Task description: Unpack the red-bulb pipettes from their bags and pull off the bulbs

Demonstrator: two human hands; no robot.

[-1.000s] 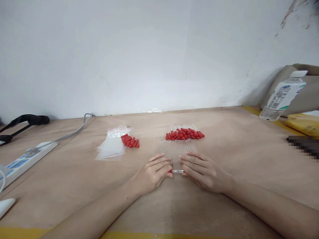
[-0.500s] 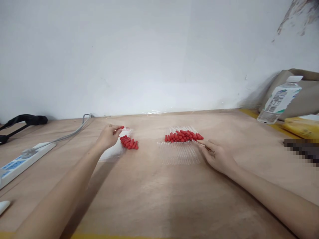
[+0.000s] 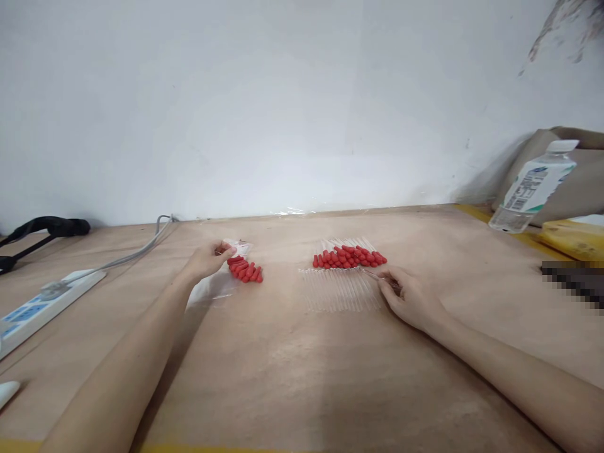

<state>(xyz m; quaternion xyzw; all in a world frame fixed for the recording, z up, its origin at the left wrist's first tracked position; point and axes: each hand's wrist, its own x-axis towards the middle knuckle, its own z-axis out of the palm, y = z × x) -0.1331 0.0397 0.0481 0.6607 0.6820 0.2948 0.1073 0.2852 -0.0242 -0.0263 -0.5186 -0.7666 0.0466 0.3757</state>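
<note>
My left hand is closed in a pinch at the upper left end of a small pile of red-bulbed droppers. It holds a dropper, mostly hidden by the fingers, with its red end against the pile. Under the pile lies a clear plastic bag. My right hand pinches a thin glass tube at the right end of a row of bare glass tubes. Just behind that row rests a larger heap of red rubber bulbs, with pale tubes reaching back from it.
A white power strip with a grey cable lies at the left, near a black frame-like object. At the right are a water bottle, a beige bag and a yellow packet. The wall borders the table's back.
My left hand has come down and slightly right, bringing the dropper's red end onto the pile. The glass tube in my right hand has tipped a little lower at its left end.
</note>
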